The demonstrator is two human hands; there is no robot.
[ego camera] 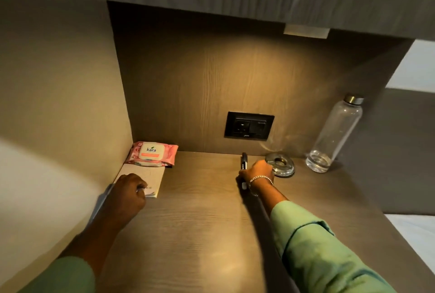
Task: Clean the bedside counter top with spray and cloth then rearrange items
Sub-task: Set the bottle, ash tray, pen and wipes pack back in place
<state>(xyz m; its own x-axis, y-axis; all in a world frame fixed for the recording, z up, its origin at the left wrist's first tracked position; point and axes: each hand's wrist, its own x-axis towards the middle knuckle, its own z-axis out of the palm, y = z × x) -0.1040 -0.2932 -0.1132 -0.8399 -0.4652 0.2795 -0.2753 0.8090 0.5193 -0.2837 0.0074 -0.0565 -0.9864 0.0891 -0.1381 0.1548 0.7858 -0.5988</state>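
- The counter top (200, 222), a wood-grain surface set in a bedside alcove, is lying under warm light from above.
- The left hand (130, 190) is resting on the near edge of a pale notebook (146, 176). Its fingers are curling tight, with the fingertips closing on the booklet's near right corner.
- The notebook is lying flat in the back left corner of the counter top, against the side wall.
- A pink wipes pack (151, 153) is sitting just behind the notebook against the back panel, its near edge overlapping the notebook's far edge.
- The right hand (256, 172) is reaching toward the back of the counter. Its fingers are wrapping round a black marker (244, 160), which is showing above and below the fist. The fingertips themselves are hidden behind the back of the hand.
- A chain bracelet (261, 179) is hanging at the right wrist, and a green sleeve (317, 252) is covering the forearm.
- A glass ashtray (282, 165) is standing just beside the right hand, on its right; contact cannot be told.
- A clear water bottle (334, 134) with a metal cap is standing upright at the back right, apart from the ashtray.
- A black socket plate (249, 125) is sitting in the back panel, above the marker.
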